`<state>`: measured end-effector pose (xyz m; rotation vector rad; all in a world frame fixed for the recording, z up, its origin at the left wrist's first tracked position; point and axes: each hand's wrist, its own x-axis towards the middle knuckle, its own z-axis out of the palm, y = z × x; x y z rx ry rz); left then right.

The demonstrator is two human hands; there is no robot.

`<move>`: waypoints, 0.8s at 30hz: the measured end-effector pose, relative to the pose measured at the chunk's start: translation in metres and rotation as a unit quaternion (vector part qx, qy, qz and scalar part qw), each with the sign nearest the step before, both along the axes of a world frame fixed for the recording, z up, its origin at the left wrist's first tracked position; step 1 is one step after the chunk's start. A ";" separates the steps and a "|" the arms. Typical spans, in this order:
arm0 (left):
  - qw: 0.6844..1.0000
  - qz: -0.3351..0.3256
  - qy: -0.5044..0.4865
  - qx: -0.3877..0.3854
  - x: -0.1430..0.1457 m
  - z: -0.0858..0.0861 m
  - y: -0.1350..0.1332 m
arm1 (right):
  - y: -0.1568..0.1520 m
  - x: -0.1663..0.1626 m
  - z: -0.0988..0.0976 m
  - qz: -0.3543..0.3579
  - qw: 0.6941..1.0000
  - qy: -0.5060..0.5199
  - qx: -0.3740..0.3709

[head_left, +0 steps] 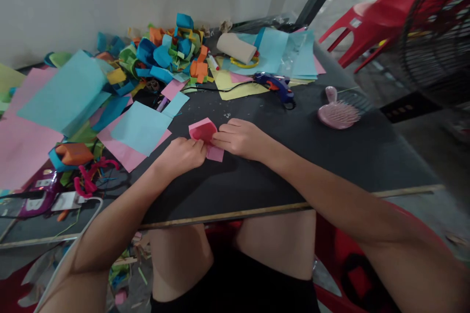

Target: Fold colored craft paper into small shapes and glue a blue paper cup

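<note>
On the left part of the dark counter (238, 190), a large blue sheet (62, 93) lies over a wide pink sheet (22, 151). Next, a light blue sheet (141, 124) rests on a smaller pink sheet (123, 155), and behind them is a pile of colourful paper pieces (154, 56). Then the left hand (185, 155) has its fingers closed on the lower edge of a small folded pink paper (203, 132), which is between both hands. The right hand (244, 139) is pinching its right edge. Farther right lie a blue glue gun (284, 91) and a pink hairbrush (336, 112)
</note>
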<state>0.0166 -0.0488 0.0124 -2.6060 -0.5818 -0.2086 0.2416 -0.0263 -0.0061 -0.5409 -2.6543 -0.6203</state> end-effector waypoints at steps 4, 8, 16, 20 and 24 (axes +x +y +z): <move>0.999 0.037 0.006 -0.014 0.006 -0.002 -0.009 | 0.000 0.001 0.002 0.006 0.999 0.016 -0.027; 0.998 0.056 -0.034 -0.012 0.011 -0.009 -0.011 | -0.001 -0.001 0.004 -0.010 0.998 0.003 -0.058; 0.996 0.059 -0.048 -0.051 0.012 -0.010 -0.009 | -0.005 -0.008 0.008 -0.030 0.994 -0.019 -0.107; 0.992 0.097 -0.031 -0.068 0.017 -0.010 -0.018 | -0.005 -0.009 0.009 -0.039 0.992 -0.019 -0.117; 0.986 0.138 -0.011 -0.097 0.025 -0.011 -0.027 | -0.008 -0.011 0.013 -0.063 0.985 -0.039 -0.154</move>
